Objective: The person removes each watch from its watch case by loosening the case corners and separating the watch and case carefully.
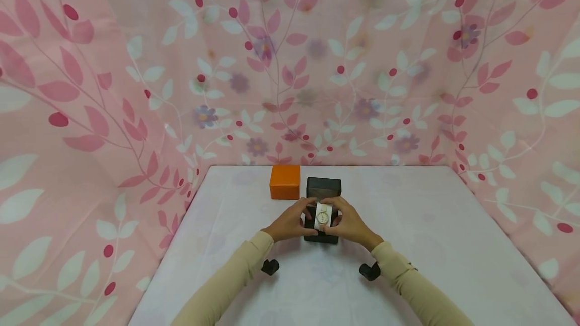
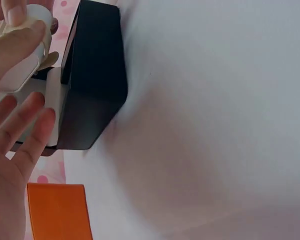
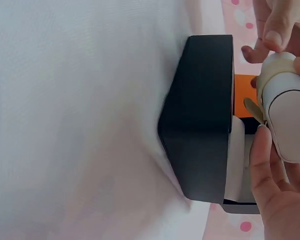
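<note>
A wristwatch (image 1: 322, 217) with a pale round dial and cream strap is wrapped round a white watch cushion (image 3: 292, 120). Both hands hold it above the open black box (image 1: 323, 184), whose pale lining shows in the wrist views. My left hand (image 1: 289, 222) grips the cushion's left side, its thumb on the strap in the left wrist view and other fingers spread by the box. From the right, my right hand (image 1: 352, 224) grips the cushion and strap. A loose strap end (image 3: 254, 111) sticks out near a right fingertip. Fingers partly hide the strap.
A closed orange box (image 1: 285, 182) stands left of the black box, near the table's back edge. White cloth (image 1: 408, 205) covers the table. Pink floral fabric (image 1: 317, 64) hangs behind and at both sides. Small black devices (image 1: 270, 266) sit under the wrists.
</note>
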Tool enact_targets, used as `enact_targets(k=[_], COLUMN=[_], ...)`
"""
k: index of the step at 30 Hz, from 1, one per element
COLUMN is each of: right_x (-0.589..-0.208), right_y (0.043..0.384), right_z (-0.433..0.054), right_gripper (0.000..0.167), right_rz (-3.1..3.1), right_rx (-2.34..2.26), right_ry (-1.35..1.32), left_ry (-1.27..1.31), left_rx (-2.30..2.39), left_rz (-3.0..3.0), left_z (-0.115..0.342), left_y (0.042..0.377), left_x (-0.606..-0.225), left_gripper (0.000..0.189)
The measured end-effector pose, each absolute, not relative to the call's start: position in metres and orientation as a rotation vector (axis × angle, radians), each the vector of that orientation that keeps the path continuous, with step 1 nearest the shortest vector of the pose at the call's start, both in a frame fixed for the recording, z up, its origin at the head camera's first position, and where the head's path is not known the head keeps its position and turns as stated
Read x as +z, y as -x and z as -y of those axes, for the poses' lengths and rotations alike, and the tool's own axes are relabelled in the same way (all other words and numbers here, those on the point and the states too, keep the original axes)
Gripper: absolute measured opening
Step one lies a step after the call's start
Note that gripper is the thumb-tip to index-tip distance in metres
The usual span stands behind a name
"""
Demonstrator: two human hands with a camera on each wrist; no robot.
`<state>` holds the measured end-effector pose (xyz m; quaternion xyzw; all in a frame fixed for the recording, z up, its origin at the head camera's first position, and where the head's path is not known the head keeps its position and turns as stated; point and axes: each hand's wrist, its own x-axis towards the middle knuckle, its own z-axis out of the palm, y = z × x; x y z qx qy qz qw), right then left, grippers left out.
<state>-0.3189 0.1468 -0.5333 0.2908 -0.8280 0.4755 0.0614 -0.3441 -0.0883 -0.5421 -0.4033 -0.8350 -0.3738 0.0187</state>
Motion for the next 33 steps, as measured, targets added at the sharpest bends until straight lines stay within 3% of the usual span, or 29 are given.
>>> enact_targets(k=[5, 12, 20, 28, 33], right_x=[-0.53, -0.522, -0.514, -0.52, -0.522], right_y=[0.316, 0.311, 0.311, 0.311, 0.308], right_z=[-0.147, -0.15, -0.156, -0.153, -0.149], right_gripper=[0.063, 0.062, 0.082, 0.074, 0.074], right_rz=[2.56, 2.589, 2.556, 2.539, 2.53], right_rx=[1.522, 1.635, 1.471, 1.409, 1.35], right_ry=[-0.874, -0.871, -1.112, -1.126, -1.108], left_ry=[1.254, 1.198, 1.153, 1.208, 1.129], left_rx=[-1.3, -1.625, -1.712, -1.765, -1.807], left_rz=[2.596, 2.521, 2.463, 2.448, 2.479], left_z=[0.084, 0.079, 0.078, 0.078, 0.076], left_y=[0.34, 0.335, 0.328, 0.315, 0.321], left_x=[-0.539, -0.536, -0.53, -0.508, -0.519], left_gripper=[0.095, 0.081, 0.074, 0.068, 0.065])
